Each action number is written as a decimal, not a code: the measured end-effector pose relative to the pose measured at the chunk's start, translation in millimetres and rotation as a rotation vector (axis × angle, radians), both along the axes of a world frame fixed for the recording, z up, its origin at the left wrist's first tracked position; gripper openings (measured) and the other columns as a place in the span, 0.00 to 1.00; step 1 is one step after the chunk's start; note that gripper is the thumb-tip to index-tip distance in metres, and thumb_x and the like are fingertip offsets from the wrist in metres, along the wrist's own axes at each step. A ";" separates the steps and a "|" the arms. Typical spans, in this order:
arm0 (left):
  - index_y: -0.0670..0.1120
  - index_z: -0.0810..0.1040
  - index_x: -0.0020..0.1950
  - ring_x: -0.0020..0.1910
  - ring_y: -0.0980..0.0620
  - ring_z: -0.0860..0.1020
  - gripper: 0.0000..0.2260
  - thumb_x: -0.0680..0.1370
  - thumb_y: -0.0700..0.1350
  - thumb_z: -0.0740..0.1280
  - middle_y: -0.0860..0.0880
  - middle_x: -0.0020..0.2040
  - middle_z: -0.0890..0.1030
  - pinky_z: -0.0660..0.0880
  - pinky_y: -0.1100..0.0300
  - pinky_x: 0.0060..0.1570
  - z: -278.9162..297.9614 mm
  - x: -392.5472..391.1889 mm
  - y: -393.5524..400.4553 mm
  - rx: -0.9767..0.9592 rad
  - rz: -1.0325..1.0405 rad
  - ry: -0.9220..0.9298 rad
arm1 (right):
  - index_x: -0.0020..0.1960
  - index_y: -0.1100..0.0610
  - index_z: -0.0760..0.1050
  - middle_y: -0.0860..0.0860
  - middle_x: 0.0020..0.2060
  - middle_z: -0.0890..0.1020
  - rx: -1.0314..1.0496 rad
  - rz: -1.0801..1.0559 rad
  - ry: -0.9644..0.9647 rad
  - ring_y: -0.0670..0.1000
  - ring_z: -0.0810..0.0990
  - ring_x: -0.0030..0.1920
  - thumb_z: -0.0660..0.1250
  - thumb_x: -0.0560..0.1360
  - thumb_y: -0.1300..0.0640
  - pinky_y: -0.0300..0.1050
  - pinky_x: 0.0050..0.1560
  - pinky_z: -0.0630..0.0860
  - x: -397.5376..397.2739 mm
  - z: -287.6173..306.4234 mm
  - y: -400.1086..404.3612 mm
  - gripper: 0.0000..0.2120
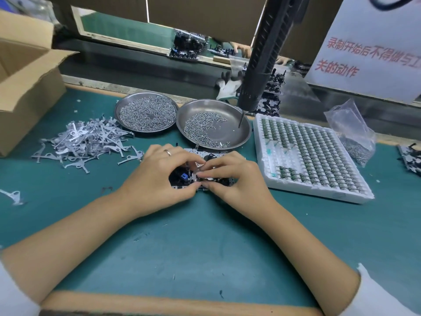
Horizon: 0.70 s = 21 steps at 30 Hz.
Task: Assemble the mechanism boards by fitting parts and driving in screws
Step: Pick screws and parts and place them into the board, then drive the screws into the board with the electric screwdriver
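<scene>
We have the mechanism board (182, 182) lying flat on the green mat (205, 242), just in front of the two steel dishes, and both hands are working over its centre. Our left hand (157, 176) has its fingers curled down onto the board's left half, and our right hand (234, 179) pinches a small metal part (200, 166) between thumb and forefinger at the middle of the board; whether the left fingertips also pinch that part or only steady the board, we cannot tell. The main hazard, in our judgement, is misalignment: the part is small and mostly hidden by our own fingers, so we may press it down tilted or off its seat, and a screw driven afterwards would then bind or strip. A second hazard is slippage: if the pinch loosens, the part can spring away among the loose metal levers (91, 140) to the left and be hard to recover. The suspended screwdriver (262, 65) hangs with its bit over the nearer screw dish (237, 137); reaching up carelessly could swing it, scatter screws (200, 130), or knock the white component tray (337, 195) to the right. The board is unclamped, so uneven pressure may shift it on the mat.
</scene>
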<state>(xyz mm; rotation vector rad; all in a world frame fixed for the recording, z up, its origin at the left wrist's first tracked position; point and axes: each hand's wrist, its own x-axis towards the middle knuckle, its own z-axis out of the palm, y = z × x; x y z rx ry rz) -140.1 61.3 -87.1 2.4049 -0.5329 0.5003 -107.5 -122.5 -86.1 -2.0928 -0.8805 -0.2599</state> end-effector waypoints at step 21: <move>0.50 0.84 0.43 0.43 0.60 0.75 0.10 0.65 0.42 0.79 0.64 0.38 0.78 0.70 0.64 0.49 -2.6 4.7 0.8 -0.190 -0.044 0.047 | 0.69 0.53 0.57 0.43 0.45 0.75 0.698 -0.368 -0.054 0.34 0.77 0.41 0.70 0.74 0.59 0.27 0.41 0.73 55.3 117.4 15.7 0.30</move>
